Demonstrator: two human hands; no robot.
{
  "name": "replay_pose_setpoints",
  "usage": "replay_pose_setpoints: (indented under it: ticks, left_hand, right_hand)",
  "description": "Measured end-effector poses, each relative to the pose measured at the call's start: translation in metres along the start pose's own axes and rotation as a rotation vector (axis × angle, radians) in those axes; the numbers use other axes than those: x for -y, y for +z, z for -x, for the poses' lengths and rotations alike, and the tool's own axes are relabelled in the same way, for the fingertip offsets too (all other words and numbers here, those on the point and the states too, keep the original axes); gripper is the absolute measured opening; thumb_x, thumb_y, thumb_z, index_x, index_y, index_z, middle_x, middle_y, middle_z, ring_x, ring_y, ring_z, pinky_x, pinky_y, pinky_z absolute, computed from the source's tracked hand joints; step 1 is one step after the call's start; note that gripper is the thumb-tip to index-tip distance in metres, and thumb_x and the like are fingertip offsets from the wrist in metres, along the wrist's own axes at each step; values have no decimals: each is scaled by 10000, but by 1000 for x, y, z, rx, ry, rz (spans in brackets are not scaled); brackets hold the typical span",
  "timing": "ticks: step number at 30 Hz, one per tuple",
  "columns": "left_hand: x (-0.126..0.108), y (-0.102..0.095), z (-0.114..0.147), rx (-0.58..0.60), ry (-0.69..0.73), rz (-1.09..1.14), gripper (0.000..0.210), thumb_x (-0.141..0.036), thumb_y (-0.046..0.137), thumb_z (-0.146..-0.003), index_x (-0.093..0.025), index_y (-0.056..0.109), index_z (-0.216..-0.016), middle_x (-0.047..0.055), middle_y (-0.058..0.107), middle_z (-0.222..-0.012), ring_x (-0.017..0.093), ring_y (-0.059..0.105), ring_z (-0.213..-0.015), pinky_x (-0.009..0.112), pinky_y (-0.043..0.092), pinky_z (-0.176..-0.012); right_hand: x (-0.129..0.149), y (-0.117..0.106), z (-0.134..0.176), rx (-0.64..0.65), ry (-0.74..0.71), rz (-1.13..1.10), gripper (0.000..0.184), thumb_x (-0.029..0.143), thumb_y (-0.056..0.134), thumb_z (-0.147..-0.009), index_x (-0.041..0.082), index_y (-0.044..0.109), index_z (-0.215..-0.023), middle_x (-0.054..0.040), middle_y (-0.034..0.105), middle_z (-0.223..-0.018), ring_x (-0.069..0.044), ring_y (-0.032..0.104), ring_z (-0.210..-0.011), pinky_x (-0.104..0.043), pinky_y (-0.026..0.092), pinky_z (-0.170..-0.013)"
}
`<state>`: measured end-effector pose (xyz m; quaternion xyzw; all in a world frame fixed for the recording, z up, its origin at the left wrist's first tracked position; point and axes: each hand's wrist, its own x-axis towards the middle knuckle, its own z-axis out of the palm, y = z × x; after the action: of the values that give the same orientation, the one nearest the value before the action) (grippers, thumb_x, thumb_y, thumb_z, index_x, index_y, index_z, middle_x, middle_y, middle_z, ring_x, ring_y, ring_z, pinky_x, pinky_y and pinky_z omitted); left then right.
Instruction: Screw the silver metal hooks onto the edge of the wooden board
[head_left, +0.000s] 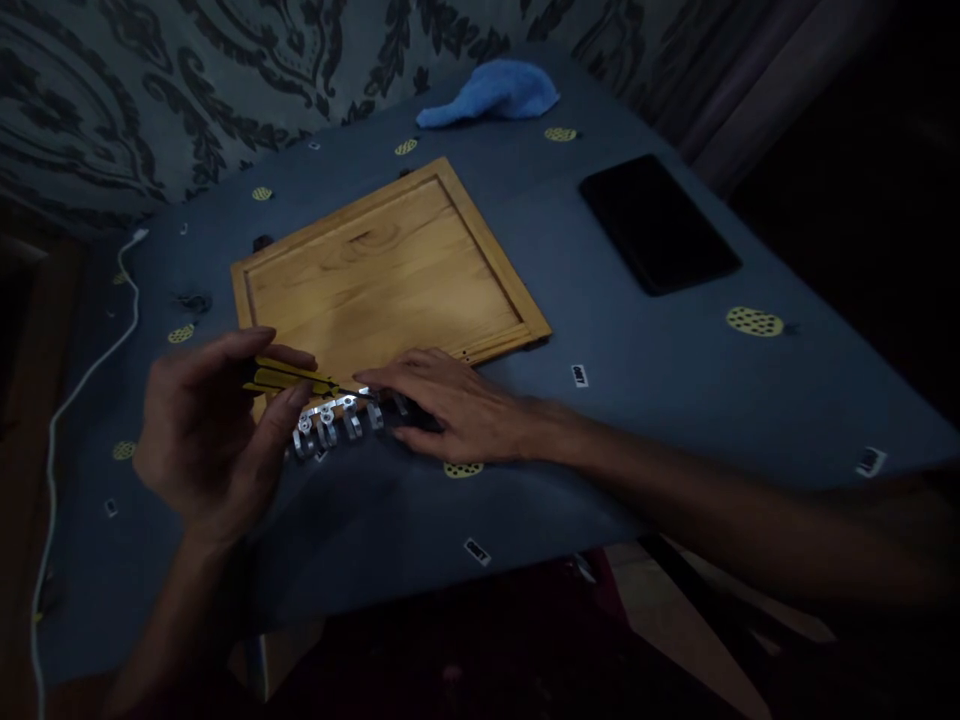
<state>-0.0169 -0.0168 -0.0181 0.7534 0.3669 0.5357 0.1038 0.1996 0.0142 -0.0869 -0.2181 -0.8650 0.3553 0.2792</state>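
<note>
My left hand [217, 430] is closed round the yellow and black handle of a screwdriver [289, 380], whose thin shaft points right. Its tip lies by a shiny metal hook rail [326, 412] at the near edge of a framed wooden board [367, 270]. Several silver hooks hang from the rail over the tablecloth. My right hand [442, 400] grips the right end of the rail, with fingers on the board's edge and the thumb side nearer the screwdriver tip. Part of the rail is hidden under that hand.
A black tablet-like slab [660, 225] lies to the right on the blue-grey tablecloth [540, 510]. At the back is a crumpled blue cloth [495, 92]. A white cable [94, 385] runs down the left side. Small dark bits [191, 300] lie left of the board. Patterned curtain [225, 80] hangs behind.
</note>
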Motion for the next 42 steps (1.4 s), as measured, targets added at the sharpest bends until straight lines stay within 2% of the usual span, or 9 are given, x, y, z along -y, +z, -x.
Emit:
replay_pose_setpoints:
  ticks: [4, 9, 15, 22, 26, 33, 35, 38, 42]
  left_hand:
    - [-1, -2, 0, -43, -10, 7, 656, 51, 735, -723, -305, 701, -1273, -31, 707, -1129, 101, 761, -917, 233, 642, -781]
    - [-1, -3, -1, -142, -9, -77, 510, -91, 762, -757, -280, 703, -1227, -14, 716, -1133, 150, 764, -853, 324, 644, -685]
    - [0, -3, -1, -32, -5, -89, 475, -107, 773, -796, -234, 672, -1243, 10, 683, -1064, 174, 775, -838, 337, 673, -665]
    - [1, 0, -1, 15, 17, -49, 524, -58, 739, -815, -248, 660, -1297, -4, 691, -1042, 132, 762, -848, 271, 655, -711]
    - [0, -1, -1, 39, 27, -79, 531, -60, 719, -829, -259, 645, -1315, -4, 696, -1064, 137, 763, -864, 280, 651, -708]
    - [9, -12, 5, 77, 111, -394, 564, -171, 836, -816, -283, 648, -1336, 3, 711, -1068, 147, 700, -896, 292, 553, -769]
    - [8, -12, 7, 72, 84, -387, 539, -181, 825, -838, -296, 643, -1333, 1, 703, -1069, 148, 693, -882, 302, 557, -768]
    - [2, -10, 10, 70, -50, -320, 508, -183, 781, -883, -328, 614, -1340, -7, 695, -1054, 163, 711, -894, 326, 592, -774]
    - [-2, -9, 11, 126, -167, -267, 459, -206, 740, -918, -333, 591, -1334, 12, 699, -1099, 194, 724, -962, 367, 620, -826]
  right_hand:
    - [-2, 1, 0, -6, -14, -9, 554, 246, 563, -959, 179, 467, -1500, -153, 645, -1319, -306, 556, -1207, -529, 471, -1025]
    - [-4, 3, 0, 5, 2, -2, 575, 253, 575, -955, 197, 459, -1515, -136, 642, -1312, -308, 553, -1168, -528, 476, -999]
    - [-2, 1, 1, 9, 24, -9, 589, 255, 581, -954, 231, 460, -1530, -134, 642, -1315, -306, 554, -1158, -529, 471, -996]
    - [-1, 0, 0, 12, 15, -2, 580, 254, 576, -958, 153, 462, -1518, -156, 640, -1308, -303, 554, -1182, -513, 476, -1011]
    - [-2, 1, 0, 7, 9, 0, 574, 252, 568, -958, 162, 460, -1515, -152, 639, -1333, -303, 552, -1204, -519, 473, -1023]
    - [-2, 2, 0, -6, -11, -9, 565, 228, 582, -951, 195, 469, -1504, -138, 630, -1383, -302, 546, -1232, -524, 472, -1031]
    - [-2, 2, 0, -13, -2, -5, 575, 226, 592, -944, 204, 470, -1505, -135, 637, -1370, -303, 554, -1214, -530, 477, -1023]
    - [-3, 3, 0, -12, 7, -3, 579, 223, 601, -938, 203, 472, -1502, -136, 650, -1344, -302, 562, -1198, -529, 490, -1011]
    - [-2, 4, 1, -5, 16, 12, 580, 217, 609, -929, 211, 470, -1492, -130, 658, -1325, -304, 558, -1214, -534, 502, -1013]
